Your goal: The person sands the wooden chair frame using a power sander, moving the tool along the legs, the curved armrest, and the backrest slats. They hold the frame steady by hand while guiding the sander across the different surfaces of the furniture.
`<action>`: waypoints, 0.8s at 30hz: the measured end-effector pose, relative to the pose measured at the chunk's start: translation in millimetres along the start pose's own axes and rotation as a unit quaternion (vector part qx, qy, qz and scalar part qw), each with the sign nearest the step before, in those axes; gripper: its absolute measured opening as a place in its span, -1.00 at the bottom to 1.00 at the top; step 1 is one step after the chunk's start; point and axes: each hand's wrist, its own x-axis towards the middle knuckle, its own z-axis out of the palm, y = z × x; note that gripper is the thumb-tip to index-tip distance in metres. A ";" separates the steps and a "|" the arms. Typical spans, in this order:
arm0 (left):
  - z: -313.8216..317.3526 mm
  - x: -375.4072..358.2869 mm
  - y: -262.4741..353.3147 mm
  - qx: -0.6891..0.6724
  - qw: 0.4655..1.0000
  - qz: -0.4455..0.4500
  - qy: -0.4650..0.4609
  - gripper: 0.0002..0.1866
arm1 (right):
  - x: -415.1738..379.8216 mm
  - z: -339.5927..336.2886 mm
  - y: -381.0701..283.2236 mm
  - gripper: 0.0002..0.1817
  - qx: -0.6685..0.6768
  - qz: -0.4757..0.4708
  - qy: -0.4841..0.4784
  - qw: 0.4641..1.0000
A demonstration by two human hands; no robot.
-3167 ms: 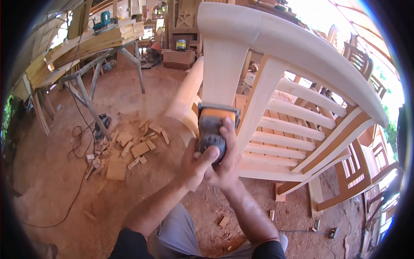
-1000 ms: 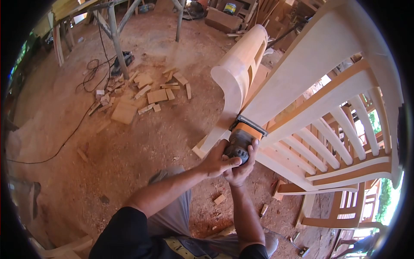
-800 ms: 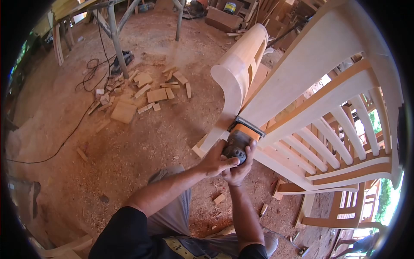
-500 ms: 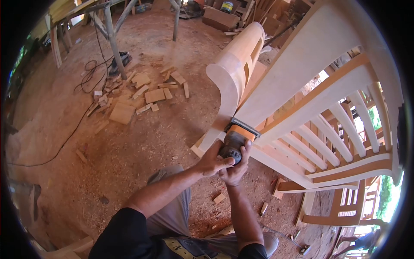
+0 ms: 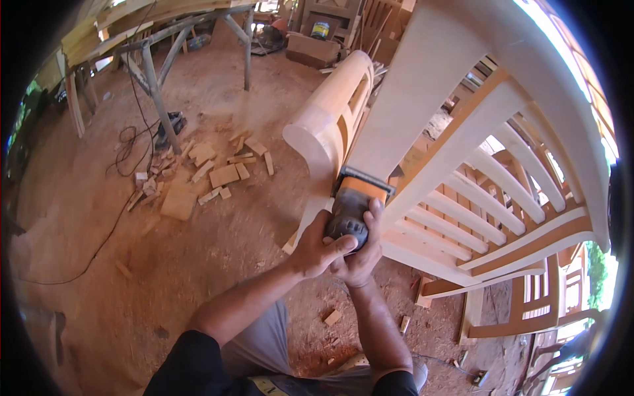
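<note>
Both my hands grip an orange and black power sander (image 5: 356,208). My left hand (image 5: 316,247) is wrapped around its left side, and my right hand (image 5: 362,261) closes on the right side and rear end. The sander's flat pad rests against the lower part of a wide pale board (image 5: 413,79) in the back of a wooden bench frame. Beside the tool on the left curves the frame's scrolled armrest (image 5: 327,109). To the right run several slats (image 5: 475,214) between the rails. The pad's underside is hidden.
Wood offcuts (image 5: 224,175) lie on the dusty floor at left, near a black cable (image 5: 99,254). A rough workbench (image 5: 155,86) stands behind them. Farther back is a cardboard box (image 5: 310,51) beneath a small tub. Another person (image 5: 561,350) shows at lower right.
The sander and both hands have moved up along the wide board, away from my body. The whole view has shifted, with the bench frame now lying farther left.
</note>
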 end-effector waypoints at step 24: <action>3.6 -12.0 -31.5 -0.155 0.983 -0.098 -0.003 -0.17 | -32.6 2.7 -11.2 -0.14 -0.024 0.093 0.010 0.995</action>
